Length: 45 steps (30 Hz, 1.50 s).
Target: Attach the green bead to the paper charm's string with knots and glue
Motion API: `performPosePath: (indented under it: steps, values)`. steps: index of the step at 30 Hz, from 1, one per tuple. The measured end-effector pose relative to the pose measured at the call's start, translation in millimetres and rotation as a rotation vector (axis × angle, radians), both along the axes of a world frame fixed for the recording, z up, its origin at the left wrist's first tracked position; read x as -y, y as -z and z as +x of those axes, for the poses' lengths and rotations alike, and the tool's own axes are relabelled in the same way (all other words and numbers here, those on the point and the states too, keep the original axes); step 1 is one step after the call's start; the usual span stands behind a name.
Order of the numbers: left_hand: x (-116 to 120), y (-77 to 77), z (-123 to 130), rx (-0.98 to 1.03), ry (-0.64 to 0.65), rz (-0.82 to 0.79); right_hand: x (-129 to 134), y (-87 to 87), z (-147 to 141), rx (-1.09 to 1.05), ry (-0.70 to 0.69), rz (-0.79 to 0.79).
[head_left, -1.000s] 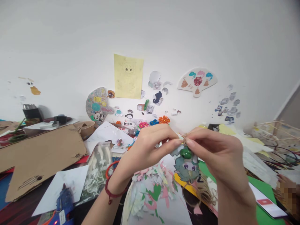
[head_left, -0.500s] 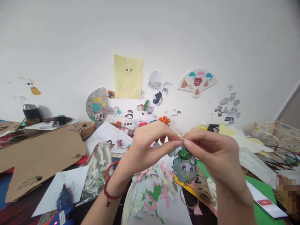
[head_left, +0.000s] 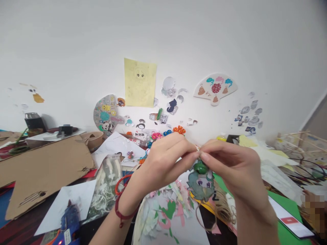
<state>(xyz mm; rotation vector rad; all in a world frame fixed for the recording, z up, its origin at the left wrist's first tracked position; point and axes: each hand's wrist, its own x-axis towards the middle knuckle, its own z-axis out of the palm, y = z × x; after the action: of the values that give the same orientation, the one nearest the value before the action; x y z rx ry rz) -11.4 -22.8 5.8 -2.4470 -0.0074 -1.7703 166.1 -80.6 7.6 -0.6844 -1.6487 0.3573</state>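
Wall point(head_left: 178, 41): yellow sheet point(head_left: 140, 82) hung above desk's point(head_left: 27, 232) far edge.
Left hand point(head_left: 167, 160), right hand point(head_left: 232, 160): fingertips clamped together, apparently on twine point(head_left: 198, 148).
Green bell point(head_left: 200, 167): suspended below, before paper character point(head_left: 200, 190).

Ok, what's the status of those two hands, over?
Left hand, right hand: both pinching the top of a hanging charm. Green bell over teal-haired character cutout. Twine coil showing behind; nothing visibly blocking the hands.

pinched piece point(head_left: 198, 148): mostly hidden by fingertips point(head_left: 204, 157) | glue gun point(head_left: 70, 218): cut by bottom edge
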Motion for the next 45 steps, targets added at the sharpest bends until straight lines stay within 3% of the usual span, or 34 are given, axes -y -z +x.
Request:
performPosePath:
  steps: [7,23,36,45]
  values:
    - [1,0.3,3,0.029,0.001,-0.018,-1,-0.8,-2,0.01,-0.02,-0.016]
    - [3,-0.6,3,0.09,0.005,-0.09,1,-1.5,-11,0.063,0.039,0.106]
    - [-8,-5.6,-8,-0.035,0.181,-0.344,-3,-1.1,-9,0.022,0.041,0.096]
    - [-2,-9.8,-17,-0.077,0.108,-0.289,-5,0.7,-7,0.015,0.029,0.084]
